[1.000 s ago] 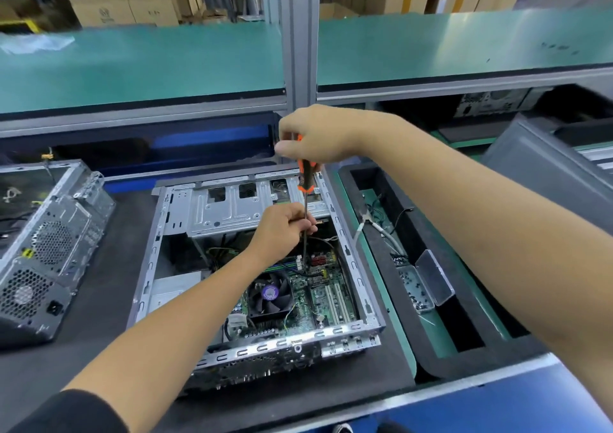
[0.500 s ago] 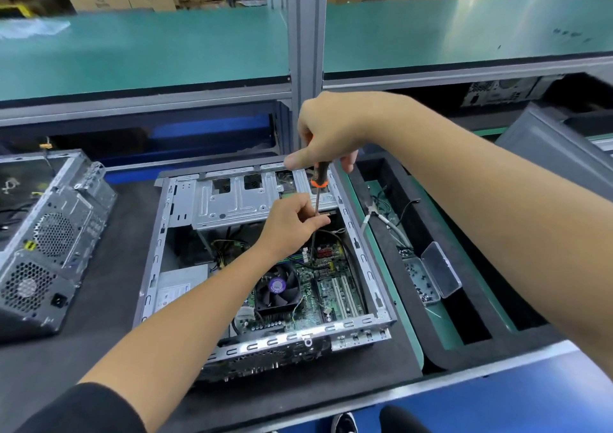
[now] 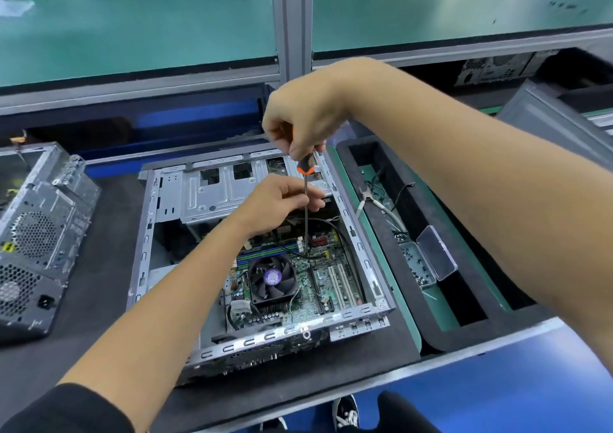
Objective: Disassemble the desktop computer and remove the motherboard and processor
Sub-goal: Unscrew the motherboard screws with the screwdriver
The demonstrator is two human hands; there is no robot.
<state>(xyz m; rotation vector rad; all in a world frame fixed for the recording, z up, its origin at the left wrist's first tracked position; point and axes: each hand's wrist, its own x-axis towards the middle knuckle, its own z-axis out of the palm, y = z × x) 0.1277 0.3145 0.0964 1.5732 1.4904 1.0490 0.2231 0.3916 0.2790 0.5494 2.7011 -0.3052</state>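
Note:
An open desktop case (image 3: 356, 233) lies flat on the black mat. Inside it sits the green motherboard (image 3: 311, 286) with a black cooler fan (image 3: 272, 278) over the processor. My right hand (image 3: 302, 124) grips the orange-and-black handle of a screwdriver (image 3: 306, 207) from above. The shaft stands nearly upright, its tip down on the board near a red connector. My left hand (image 3: 282, 200) pinches the shaft partway down, above the drive cage (image 3: 215, 197).
A second grey computer case (image 3: 36, 233) lies at the left. To the right is a black foam tray (image 3: 374, 227) holding cutters, cables and an open clear screw box (image 3: 434, 253). A grey panel (image 3: 557, 124) leans at far right. A green shelf (image 3: 132, 31) runs behind.
Both hands and the screwdriver stay over the same spot on the board; my right hand has shifted its fingers on the handle. The camera has tilted slightly downward.

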